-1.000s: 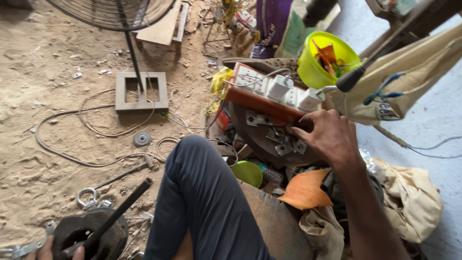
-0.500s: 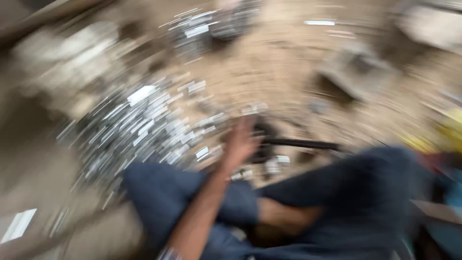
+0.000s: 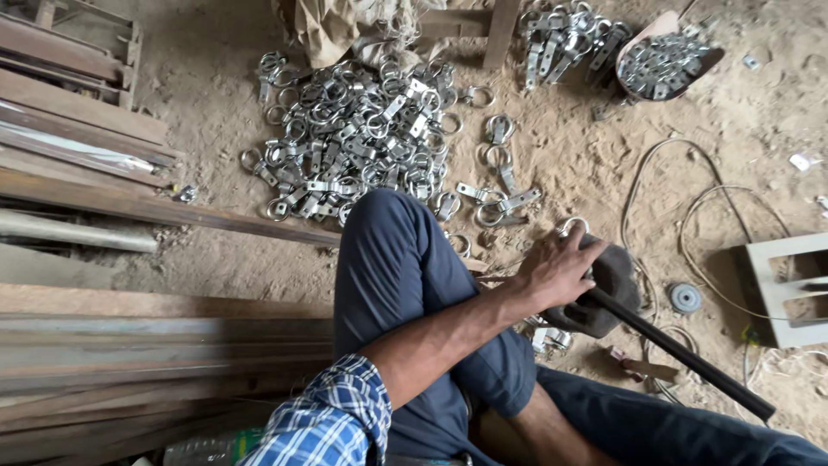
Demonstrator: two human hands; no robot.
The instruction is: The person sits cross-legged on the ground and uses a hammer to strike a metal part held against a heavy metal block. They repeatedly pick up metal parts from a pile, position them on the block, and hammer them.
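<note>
My left hand point(image 3: 556, 272) reaches out over my bent knee in dark blue trousers point(image 3: 405, 285), with a blue checked sleeve on the arm. Its fingers curl over a dark, heavy metal tool point(image 3: 608, 289) that stands on the sandy ground. A long black rod point(image 3: 681, 354) runs from the tool toward the lower right. A shiny metal ring clamp point(image 3: 572, 226) lies right at my fingertips. A big heap of the same ring clamps point(image 3: 362, 129) lies on the ground beyond my knee. My right hand is out of view.
More clamps lie at the top right point(image 3: 561, 34), some in a rusty scoop point(image 3: 664, 60). Wooden planks and metal bars point(image 3: 129, 207) lie at the left. Loose wires point(image 3: 690, 224), a small disc point(image 3: 686, 298) and a pale hollow block point(image 3: 789, 289) are at the right.
The view has swung from the right, where my right hand touched a box of parts, to the left. My left hand stays on the dark tool.
</note>
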